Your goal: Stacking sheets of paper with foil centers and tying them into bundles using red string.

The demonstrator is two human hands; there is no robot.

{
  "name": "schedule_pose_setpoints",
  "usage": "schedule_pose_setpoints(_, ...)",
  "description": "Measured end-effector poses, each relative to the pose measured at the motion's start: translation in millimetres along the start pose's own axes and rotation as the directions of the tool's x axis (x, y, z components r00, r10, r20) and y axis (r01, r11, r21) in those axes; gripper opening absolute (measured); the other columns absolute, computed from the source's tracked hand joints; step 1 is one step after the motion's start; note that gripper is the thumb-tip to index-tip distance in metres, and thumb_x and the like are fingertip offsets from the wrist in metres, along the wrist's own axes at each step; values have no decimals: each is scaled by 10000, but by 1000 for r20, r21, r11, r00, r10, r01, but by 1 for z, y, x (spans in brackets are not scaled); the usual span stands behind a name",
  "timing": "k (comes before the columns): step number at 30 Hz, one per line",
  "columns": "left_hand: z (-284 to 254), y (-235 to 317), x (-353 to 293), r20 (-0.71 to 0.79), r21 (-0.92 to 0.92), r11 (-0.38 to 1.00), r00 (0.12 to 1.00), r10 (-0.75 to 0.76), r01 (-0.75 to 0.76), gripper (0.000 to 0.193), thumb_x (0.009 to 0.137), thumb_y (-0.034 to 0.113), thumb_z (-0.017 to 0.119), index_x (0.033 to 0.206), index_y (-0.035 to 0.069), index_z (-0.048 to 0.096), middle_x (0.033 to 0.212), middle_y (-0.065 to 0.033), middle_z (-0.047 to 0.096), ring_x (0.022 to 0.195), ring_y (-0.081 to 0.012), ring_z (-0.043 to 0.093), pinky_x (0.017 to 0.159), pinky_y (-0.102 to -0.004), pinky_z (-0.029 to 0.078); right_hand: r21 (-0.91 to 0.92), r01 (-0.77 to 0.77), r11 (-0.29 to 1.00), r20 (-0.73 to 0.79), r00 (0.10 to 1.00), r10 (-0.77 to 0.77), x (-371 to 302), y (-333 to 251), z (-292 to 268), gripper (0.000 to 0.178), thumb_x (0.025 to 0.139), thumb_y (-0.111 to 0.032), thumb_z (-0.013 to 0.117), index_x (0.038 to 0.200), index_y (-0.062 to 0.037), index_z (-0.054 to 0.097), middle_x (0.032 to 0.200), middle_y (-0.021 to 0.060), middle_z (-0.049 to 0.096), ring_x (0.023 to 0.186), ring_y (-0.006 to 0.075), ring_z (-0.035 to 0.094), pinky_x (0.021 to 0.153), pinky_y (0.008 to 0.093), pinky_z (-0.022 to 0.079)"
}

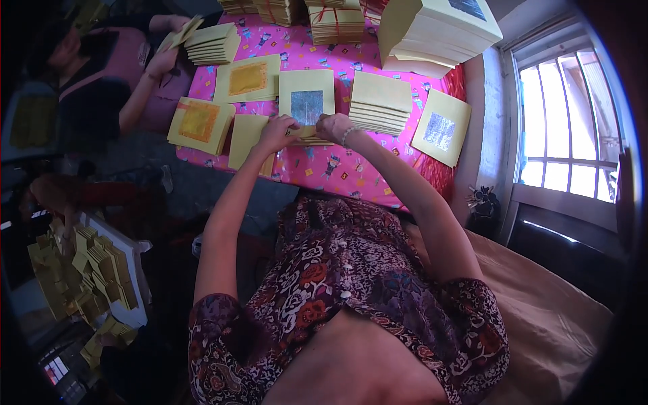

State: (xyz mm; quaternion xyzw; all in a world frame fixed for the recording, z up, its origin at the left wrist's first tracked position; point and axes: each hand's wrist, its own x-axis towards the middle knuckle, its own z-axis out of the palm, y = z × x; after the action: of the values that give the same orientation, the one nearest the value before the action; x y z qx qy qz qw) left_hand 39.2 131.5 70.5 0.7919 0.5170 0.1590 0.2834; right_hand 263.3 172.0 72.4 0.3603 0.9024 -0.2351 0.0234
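Note:
A yellow paper sheet with a silver foil square lies in front of me near the table's front edge. Its near edge is turned up in a narrow fold. The fingers of my left hand are closed on the left end of that fold. At the right end, my right hand, with a bracelet at the wrist, pinches the same paper. Left of my hands rests a plain yellow paper stack, partly covered by my left forearm. To the right is a fanned pile of folded yellow paper.
Gold-foil sheets lie at left, a silver-foil stack at right. Tall paper stacks and tied bundles stand at the back of the pink patterned tablecloth. Another person's hand holds paper at far left. A barred window is right.

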Motion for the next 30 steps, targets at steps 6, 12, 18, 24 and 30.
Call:
schedule_pose_setpoints(6, 1, 2, 1, 0, -31, 999, 999, -41, 41, 306, 641, 191, 764, 892, 90, 620, 897, -65, 613, 898, -241, 590, 840, -354, 419, -53, 36, 998, -7, 999, -36, -5, -3, -4, 291, 739, -336, 686, 930, -118, 650, 1008, 98, 598, 878, 286, 626, 740, 388, 518)
schedule_pose_setpoints(12, 0, -3, 3, 7, -21, 999, 999, -32, 32, 322, 635, 191, 774, 896, 91, 615, 903, -60, 612, 900, -240, 592, 812, -351, 442, -3, 28, 1000, 8, 1000, -28, 1, 6, -2, 327, 732, -354, 701, 963, -126, 664, 1008, 87, 608, 917, 269, 618, 784, 378, 508)
schedule_pose_setpoints(18, 1, -3, 6, 8, -27, 999, 999, -32, 33, 348, 621, 207, 788, 897, 88, 613, 905, -58, 613, 901, -233, 595, 783, -346, 465, 30, -7, 1000, 41, 999, 6, 4, 10, 1, 334, 728, -368, 696, 986, -156, 684, 1027, 73, 619, 968, 255, 606, 834, 364, 492)
schedule_pose_setpoints(24, 5, -11, 2, 7, -48, 999, 1000, -22, 23, 356, 615, 220, 793, 898, 95, 615, 910, -52, 615, 895, -234, 598, 791, -347, 458, 43, -35, 998, 71, 997, 32, 3, 4, -1, 334, 724, -380, 689, 980, -165, 688, 1031, 65, 619, 977, 249, 603, 837, 364, 492)
schedule_pose_setpoints(30, 2, -5, 0, 4, -10, 1000, 1000, -5, 5, 342, 611, 209, 785, 891, 106, 618, 903, -44, 612, 909, -240, 581, 782, -355, 456, -5, -6, 1000, 64, 998, 6, 0, 0, -3, 323, 727, -353, 695, 981, -155, 669, 1032, 73, 601, 947, 255, 612, 793, 377, 507)
